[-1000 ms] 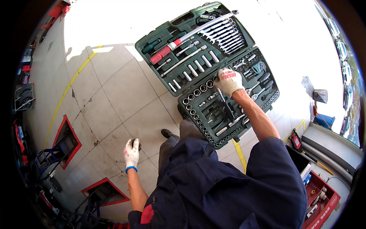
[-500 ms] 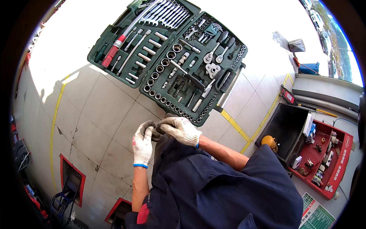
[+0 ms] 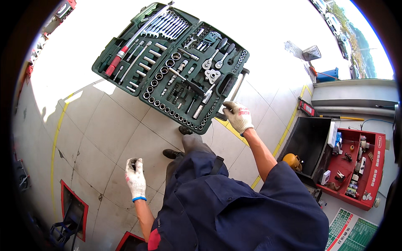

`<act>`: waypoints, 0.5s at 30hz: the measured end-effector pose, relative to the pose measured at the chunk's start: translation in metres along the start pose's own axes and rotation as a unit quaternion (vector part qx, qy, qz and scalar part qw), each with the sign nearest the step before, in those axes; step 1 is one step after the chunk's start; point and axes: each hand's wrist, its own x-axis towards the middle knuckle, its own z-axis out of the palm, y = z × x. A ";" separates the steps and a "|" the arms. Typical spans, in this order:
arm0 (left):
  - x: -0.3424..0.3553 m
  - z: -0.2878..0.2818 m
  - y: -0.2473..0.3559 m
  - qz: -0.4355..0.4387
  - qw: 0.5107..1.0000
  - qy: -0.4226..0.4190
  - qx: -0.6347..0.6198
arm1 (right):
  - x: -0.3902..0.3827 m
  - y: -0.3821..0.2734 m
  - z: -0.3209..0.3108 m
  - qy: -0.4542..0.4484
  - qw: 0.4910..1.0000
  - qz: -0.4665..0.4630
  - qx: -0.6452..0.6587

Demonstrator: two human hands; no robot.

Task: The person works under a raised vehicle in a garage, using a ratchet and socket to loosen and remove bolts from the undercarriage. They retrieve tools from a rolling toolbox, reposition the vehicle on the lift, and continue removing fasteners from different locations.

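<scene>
My left hand (image 3: pixel 135 179), in a white knit glove with dirty fingertips, is raised over the floor at lower left. Its fingers are curled together; what they hold, if anything, I cannot make out. My right hand (image 3: pixel 239 117), gloved likewise, hovers beside the near right corner of an open dark green tool case (image 3: pixel 144 99), with thumb and fingers a little apart and nothing seen between them. The case holds several sockets (image 3: pixel 159 76), combination spanners (image 3: pixel 167 26), ratchets (image 3: pixel 214 56) and a red-handled torque wrench (image 3: pixel 115 62). A T-handle (image 3: pixel 184 79) lies across the right half.
To the right stand a black bin (image 3: pixel 302 140) and a red tray (image 3: pixel 341 189) of small parts, with a yellow rounded object (image 3: pixel 292 161) by the bin. Yellow lines (image 3: pixel 61 121) cross the tiled floor (image 3: pixel 121 138). Red-framed openings (image 3: pixel 86 209) lie at lower left.
My hands were together in front of my body and have parted: the left moved down and left, the right moved right and up toward the case. The case sits further left in view.
</scene>
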 end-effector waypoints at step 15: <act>-0.049 0.048 0.046 -0.053 0.986 0.153 0.024 | 0.237 0.132 -0.075 0.055 0.994 -0.059 -0.080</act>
